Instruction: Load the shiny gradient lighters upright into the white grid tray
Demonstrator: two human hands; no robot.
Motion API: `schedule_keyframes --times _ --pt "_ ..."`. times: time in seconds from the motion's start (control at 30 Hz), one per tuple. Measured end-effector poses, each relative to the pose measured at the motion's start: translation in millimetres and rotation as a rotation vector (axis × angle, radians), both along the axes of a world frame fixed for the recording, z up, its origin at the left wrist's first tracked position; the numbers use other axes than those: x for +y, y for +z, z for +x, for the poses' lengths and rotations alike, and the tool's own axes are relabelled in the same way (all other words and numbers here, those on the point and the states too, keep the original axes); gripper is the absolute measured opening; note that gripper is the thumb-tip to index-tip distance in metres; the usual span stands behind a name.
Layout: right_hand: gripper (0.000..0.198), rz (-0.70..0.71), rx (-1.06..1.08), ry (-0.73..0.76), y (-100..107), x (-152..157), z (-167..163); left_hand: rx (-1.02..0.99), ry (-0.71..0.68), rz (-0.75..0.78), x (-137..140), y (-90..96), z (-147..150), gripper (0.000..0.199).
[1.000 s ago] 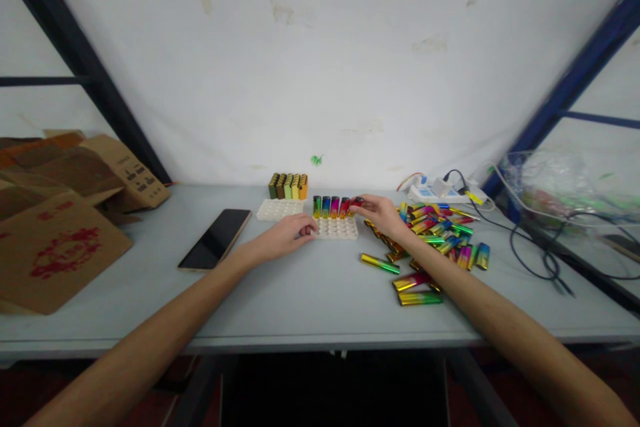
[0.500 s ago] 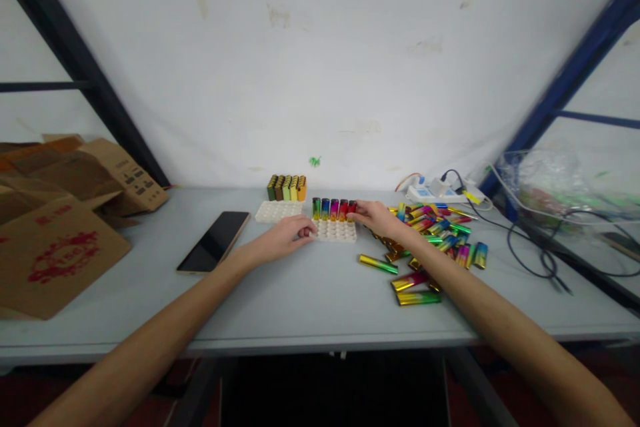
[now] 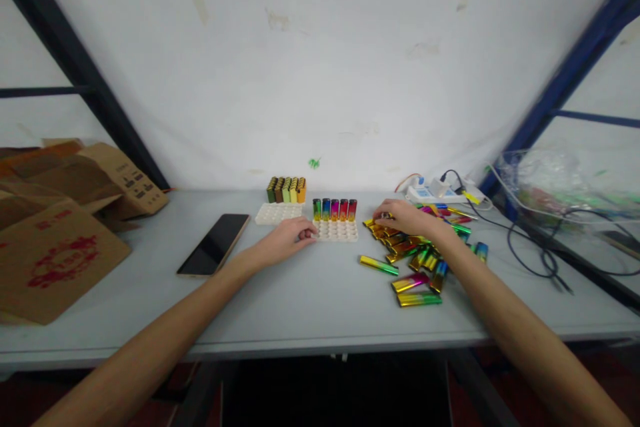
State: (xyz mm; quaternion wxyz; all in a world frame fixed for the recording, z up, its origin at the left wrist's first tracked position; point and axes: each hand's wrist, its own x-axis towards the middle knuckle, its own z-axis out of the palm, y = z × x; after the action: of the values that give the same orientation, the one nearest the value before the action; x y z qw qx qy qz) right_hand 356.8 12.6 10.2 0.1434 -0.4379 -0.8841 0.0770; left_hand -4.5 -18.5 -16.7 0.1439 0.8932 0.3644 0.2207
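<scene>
A white tray (image 3: 337, 232) with rows of round holes lies in front of me, and a row of shiny colour-fade lighters (image 3: 335, 209) stands upright along its back. At the tray's left edge is my left hand (image 3: 290, 239), its fingers curled and pinching the corner. My right hand (image 3: 403, 217) is over the left part of a loose pile of metallic lighters (image 3: 400, 243). Its fingers are bent down among them; what they grip is hidden. Behind my left hand lies a second white holed tray (image 3: 277, 214), with a block of upright lighters (image 3: 287, 191) behind it.
A dark-screened phone (image 3: 214, 244) lies left of my left hand. Cardboard boxes (image 3: 70, 240) fill the table's left end. A power strip (image 3: 440, 192) with plugs and black cables (image 3: 543, 257) sits at the back right, near a clear plastic bag (image 3: 550, 180).
My right hand has left the rightmost lighter standing in the tray and moved right to the pile. My left hand has stayed at the tray's left edge.
</scene>
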Motion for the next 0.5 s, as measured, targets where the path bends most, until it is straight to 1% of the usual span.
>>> schedule_keyframes --times 0.1,0.23,0.3,0.4,0.47,0.5 --pt "0.019 -0.019 -0.012 -0.044 -6.6 3.6 1.1 -0.014 -0.001 0.006 0.1 -2.1 1.4 0.019" --pt "0.024 0.036 0.046 -0.097 -9.3 3.5 -4.6 -0.008 0.006 0.007 -2.6 0.0 3.3 0.019" --pt "0.030 0.065 0.118 -0.132 -6.1 0.5 -7.7 -0.003 0.008 0.008 -4.1 1.2 4.5 0.019" --pt "0.039 0.159 0.233 -0.175 2.4 -5.7 -12.1 -0.006 0.019 0.000 -5.5 0.7 7.7 0.018" --pt "0.041 0.201 0.325 -0.191 8.1 -9.5 -15.7 -0.016 0.025 -0.008 -6.0 -0.8 10.5 0.018" --pt "0.041 0.201 0.377 -0.196 10.4 -10.9 -17.9 -0.021 0.025 -0.009 -6.2 -1.7 11.9 0.018"
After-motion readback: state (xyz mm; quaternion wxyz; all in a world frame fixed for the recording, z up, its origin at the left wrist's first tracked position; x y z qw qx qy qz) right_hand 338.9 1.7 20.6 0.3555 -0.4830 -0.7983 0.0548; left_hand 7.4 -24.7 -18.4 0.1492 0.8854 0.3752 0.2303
